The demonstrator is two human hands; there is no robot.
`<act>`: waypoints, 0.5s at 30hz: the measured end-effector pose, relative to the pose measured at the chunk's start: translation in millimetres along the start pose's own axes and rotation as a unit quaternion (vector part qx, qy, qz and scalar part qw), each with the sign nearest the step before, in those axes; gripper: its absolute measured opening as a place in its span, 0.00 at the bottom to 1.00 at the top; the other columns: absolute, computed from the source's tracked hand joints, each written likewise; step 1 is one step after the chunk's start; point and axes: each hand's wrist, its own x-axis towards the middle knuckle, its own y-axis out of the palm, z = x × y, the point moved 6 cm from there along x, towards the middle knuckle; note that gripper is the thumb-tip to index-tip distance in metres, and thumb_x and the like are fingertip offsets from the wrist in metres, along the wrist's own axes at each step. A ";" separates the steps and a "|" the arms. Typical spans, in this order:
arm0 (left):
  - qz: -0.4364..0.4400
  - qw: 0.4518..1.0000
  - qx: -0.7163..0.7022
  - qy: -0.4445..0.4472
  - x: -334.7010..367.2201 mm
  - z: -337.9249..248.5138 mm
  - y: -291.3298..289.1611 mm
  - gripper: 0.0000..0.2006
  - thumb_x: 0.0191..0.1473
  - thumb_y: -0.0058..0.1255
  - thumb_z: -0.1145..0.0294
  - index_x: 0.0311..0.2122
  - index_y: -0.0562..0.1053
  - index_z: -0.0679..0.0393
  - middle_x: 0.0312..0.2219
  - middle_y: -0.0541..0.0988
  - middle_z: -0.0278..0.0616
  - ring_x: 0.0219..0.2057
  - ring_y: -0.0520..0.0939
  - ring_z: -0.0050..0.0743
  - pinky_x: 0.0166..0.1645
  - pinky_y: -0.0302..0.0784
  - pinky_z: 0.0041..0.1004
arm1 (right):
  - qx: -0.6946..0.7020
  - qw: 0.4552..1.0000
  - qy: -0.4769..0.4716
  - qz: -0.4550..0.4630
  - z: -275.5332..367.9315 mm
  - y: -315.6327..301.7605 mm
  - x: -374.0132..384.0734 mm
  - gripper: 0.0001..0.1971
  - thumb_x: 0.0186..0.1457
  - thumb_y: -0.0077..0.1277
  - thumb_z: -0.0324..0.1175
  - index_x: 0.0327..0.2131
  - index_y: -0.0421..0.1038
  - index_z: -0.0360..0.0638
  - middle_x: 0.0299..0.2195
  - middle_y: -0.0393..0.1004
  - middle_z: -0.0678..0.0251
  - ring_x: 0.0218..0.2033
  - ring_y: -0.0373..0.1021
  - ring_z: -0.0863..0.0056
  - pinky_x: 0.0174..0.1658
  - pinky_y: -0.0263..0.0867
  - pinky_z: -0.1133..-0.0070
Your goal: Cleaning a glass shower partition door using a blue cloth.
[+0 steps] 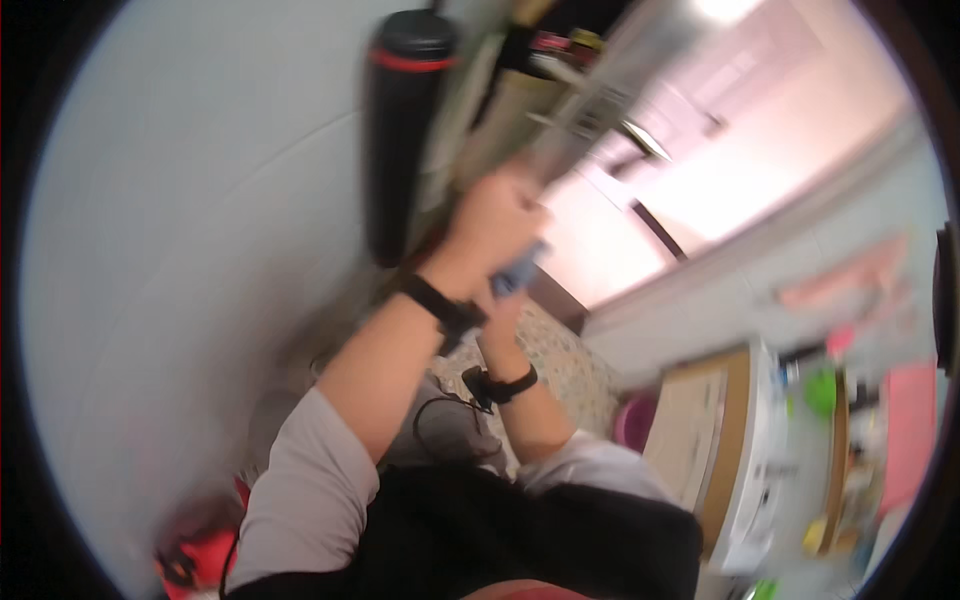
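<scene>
My left hand [497,222] is raised in the middle of the view, curled and smeared by motion. Its fingertips are hidden, so what it grips cannot be made out. Just below it shows a small blue cloth-like thing [515,274], between the two hands. My right hand [502,312] is lower, partly covered by the left wrist, with its fingers closed around the blue thing. Both wrists wear black bands. Beyond the left hand runs a blurred grey metallic upright edge [585,115] beside a bright doorway.
A black cylinder with a red ring [408,130] is against the pale wall, left of my hands. At right are a white appliance with a brown-edged top [745,450], a purple bucket [634,420] and a cluttered shelf [838,465]. A red object [205,555] lies lower left.
</scene>
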 end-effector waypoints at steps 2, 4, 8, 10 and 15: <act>-0.006 1.000 -0.017 0.009 7.6 10.6 -6.9 0.10 0.43 0.56 0.72 0.32 0.80 0.63 0.25 0.82 0.52 0.26 0.82 0.41 0.33 0.76 0.37 | 0.002 0.991 0.105 0.082 28.1 -10.0 15.7 0.18 0.51 0.47 0.24 0.48 0.69 0.32 0.38 0.77 0.63 0.42 0.71 0.75 0.48 0.68 0.76; -0.009 0.999 0.031 0.031 18.3 21.6 -17.8 0.10 0.45 0.55 0.72 0.34 0.80 0.63 0.25 0.83 0.46 0.27 0.82 0.35 0.34 0.76 0.33 | 0.116 0.988 0.100 -0.023 40.7 -36.9 16.7 0.12 0.52 0.46 0.24 0.41 0.70 0.33 0.33 0.75 0.66 0.37 0.71 0.77 0.44 0.69 0.77; -0.032 0.994 -0.003 0.108 32.5 28.7 -29.7 0.15 0.44 0.61 0.67 0.34 0.75 0.69 0.29 0.82 0.51 0.31 0.82 0.41 0.40 0.76 0.36 | 0.257 0.950 0.127 -0.120 126.7 -115.7 -1.3 0.07 0.53 0.45 0.26 0.36 0.70 0.36 0.30 0.73 0.67 0.32 0.70 0.76 0.39 0.69 0.76; -0.018 0.995 0.065 0.075 37.7 35.9 -41.9 0.17 0.44 0.61 0.66 0.35 0.75 0.70 0.32 0.82 0.51 0.33 0.82 0.40 0.42 0.76 0.35 | 0.307 0.925 0.179 -0.131 163.1 -137.9 -26.6 0.03 0.54 0.46 0.26 0.32 0.69 0.40 0.27 0.71 0.68 0.28 0.69 0.76 0.35 0.69 0.76; -0.011 0.995 0.023 0.094 25.7 26.7 -42.4 0.15 0.44 0.60 0.68 0.35 0.71 0.67 0.27 0.75 0.38 0.29 0.74 0.30 0.38 0.72 0.29 | 0.403 0.891 0.174 -0.115 185.9 -183.0 -71.8 0.13 0.60 0.45 0.44 0.36 0.71 0.44 0.33 0.77 0.62 0.34 0.75 0.69 0.40 0.73 0.72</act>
